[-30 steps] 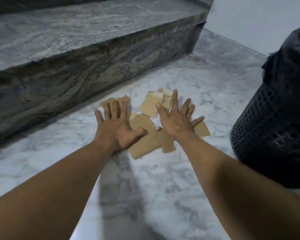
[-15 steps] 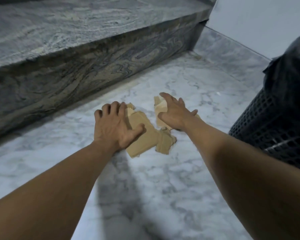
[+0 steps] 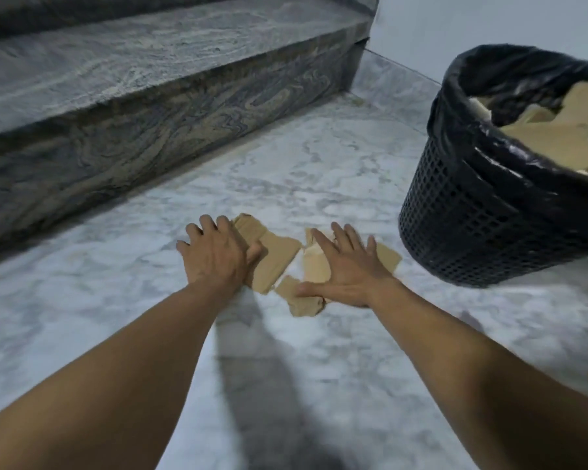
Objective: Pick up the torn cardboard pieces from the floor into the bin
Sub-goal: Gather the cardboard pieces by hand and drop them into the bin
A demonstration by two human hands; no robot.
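Note:
Several torn brown cardboard pieces [image 3: 279, 256] lie bunched together on the white marble floor. My left hand [image 3: 218, 256] rests flat on the left part of the pile, fingers slightly bent, covering some pieces. My right hand [image 3: 347, 269] presses flat on the right part, fingers spread and straight, thumb on a small piece [image 3: 302, 303]. A black mesh bin [image 3: 489, 212] with a black liner stands to the right, holding more cardboard [image 3: 557, 130].
A dark veined marble step [image 3: 150, 106] rises behind the pile, running across the back. A pale wall [image 3: 489, 25] stands at the back right, behind the bin. Marble floor [image 3: 319, 385] extends toward me between my arms.
The scattered pieces have been swept closer together toward me by both hands. My right hand went from curled over pieces to flat and spread. The view shifted, showing the bin's open top.

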